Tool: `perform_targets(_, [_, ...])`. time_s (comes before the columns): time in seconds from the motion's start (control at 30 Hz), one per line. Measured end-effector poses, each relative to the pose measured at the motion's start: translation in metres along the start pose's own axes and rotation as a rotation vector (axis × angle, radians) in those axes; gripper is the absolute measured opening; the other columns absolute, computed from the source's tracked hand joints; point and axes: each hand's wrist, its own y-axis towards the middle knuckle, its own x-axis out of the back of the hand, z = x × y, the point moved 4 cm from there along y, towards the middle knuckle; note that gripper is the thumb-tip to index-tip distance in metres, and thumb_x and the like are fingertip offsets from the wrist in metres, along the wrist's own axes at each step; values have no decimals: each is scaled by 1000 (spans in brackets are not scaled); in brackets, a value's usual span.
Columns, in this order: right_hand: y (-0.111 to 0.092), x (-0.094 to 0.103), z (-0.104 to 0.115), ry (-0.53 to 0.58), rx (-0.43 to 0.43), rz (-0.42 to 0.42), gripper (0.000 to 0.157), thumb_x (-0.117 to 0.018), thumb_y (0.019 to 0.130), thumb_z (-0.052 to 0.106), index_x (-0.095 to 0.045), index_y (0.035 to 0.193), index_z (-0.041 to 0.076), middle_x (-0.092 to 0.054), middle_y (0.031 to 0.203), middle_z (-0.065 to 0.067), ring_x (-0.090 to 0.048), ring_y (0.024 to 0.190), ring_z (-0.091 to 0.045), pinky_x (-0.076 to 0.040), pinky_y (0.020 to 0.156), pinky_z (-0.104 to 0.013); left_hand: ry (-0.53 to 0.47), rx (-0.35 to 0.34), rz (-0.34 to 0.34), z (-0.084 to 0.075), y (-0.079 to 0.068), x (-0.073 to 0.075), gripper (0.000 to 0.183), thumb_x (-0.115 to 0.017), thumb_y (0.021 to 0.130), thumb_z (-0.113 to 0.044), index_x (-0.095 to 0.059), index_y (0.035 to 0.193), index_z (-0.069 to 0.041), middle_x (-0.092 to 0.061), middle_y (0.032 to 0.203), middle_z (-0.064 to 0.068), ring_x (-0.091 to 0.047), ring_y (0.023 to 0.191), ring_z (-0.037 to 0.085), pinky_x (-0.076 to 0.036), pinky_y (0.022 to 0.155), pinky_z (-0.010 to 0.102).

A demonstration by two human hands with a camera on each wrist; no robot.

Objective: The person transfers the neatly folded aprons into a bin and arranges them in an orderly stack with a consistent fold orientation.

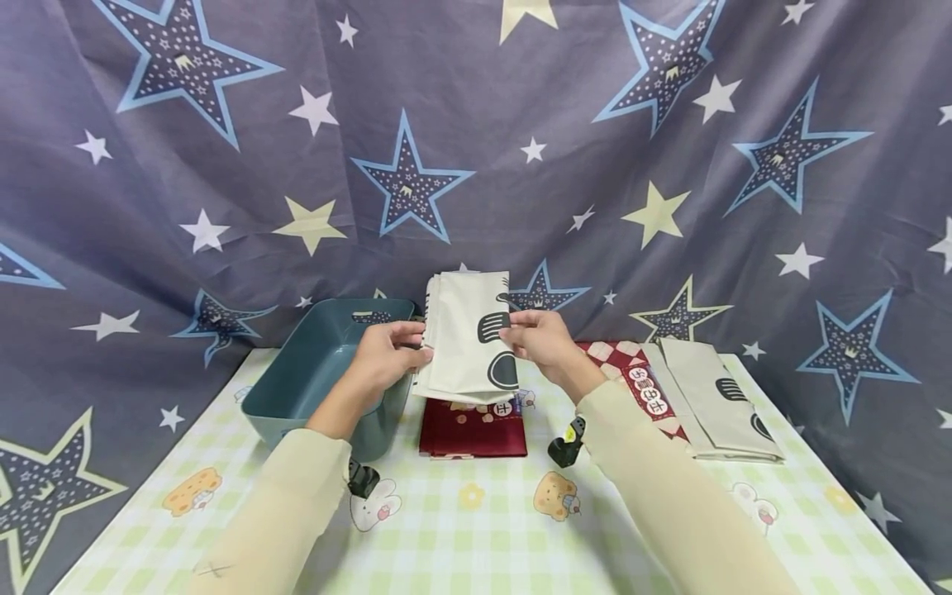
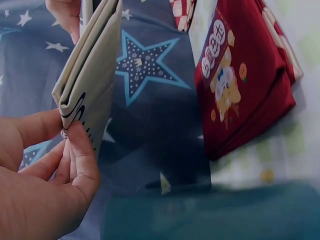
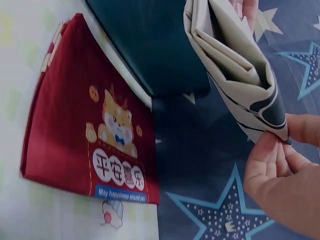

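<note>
A folded cream cloth (image 1: 463, 339) with black printed shapes is held up above the table, between both hands. My left hand (image 1: 381, 357) pinches its left edge between thumb and fingers. On the opposite edge, my right hand (image 1: 549, 340) pinches beside a black oval print. Several folded layers of the cloth (image 3: 225, 55) show edge-on in the right wrist view. Below and behind it lies a folded dark red cloth (image 1: 476, 440), partly covered in the head view. A cartoon animal and white lettering show on this red cloth (image 2: 240, 75) in the left wrist view.
A deep teal bin (image 1: 271, 405) stands at the left, partly behind my left forearm. At the right, another folded cream cloth (image 1: 702, 397) lies by a red checked cloth (image 1: 613, 357). A star-printed curtain (image 1: 476, 107) hangs behind the checked tablecloth (image 1: 416, 545).
</note>
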Motion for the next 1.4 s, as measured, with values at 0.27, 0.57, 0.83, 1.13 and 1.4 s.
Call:
perform_targets(0.27, [-1,-26,2,31,32,-1,39,-65,94,-6,-57,132,-13,-61,97,-9,-62,81,-12,-55,69,-20,44,6,-6,3,-7,23,51,-74,92,-5,-59,140,-2,-59,131,19,-64,105,26,-59,82,32])
perform_targets(0.57, [-1,-50,6,47,35,4,40,-66,94,-6,-57,133,-13,-61,95,-8,-63,83,-13,-59,79,-26,68,-21,-2,5,-13,47,54,-73,93,-5,-56,143,1,-57,133,22,-65,98,20,-60,79,30])
perform_targets(0.83, [0,-76,6,72,36,24,41,-66,96,-4,-56,135,-12,-59,96,-7,-62,83,-13,-58,78,-26,107,-17,-9,10,-21,70,56,-74,93,-8,-55,144,0,-56,134,23,-63,97,20,-59,77,29])
perform_targets(1.13, [0,-98,7,133,41,65,43,-62,96,-6,-54,138,-11,-59,99,-8,-65,91,-15,-58,83,-29,135,-35,-16,13,-19,91,55,-73,92,-6,-55,143,3,-57,130,23,-63,91,13,-58,75,26])
perform_targets(1.4, [1,-117,5,243,15,135,45,-57,99,-7,-50,143,-11,-61,110,-14,-63,101,-20,-56,92,-33,237,-25,-20,12,-20,114,53,-74,94,-10,-56,143,1,-59,129,23,-64,91,15,-59,76,30])
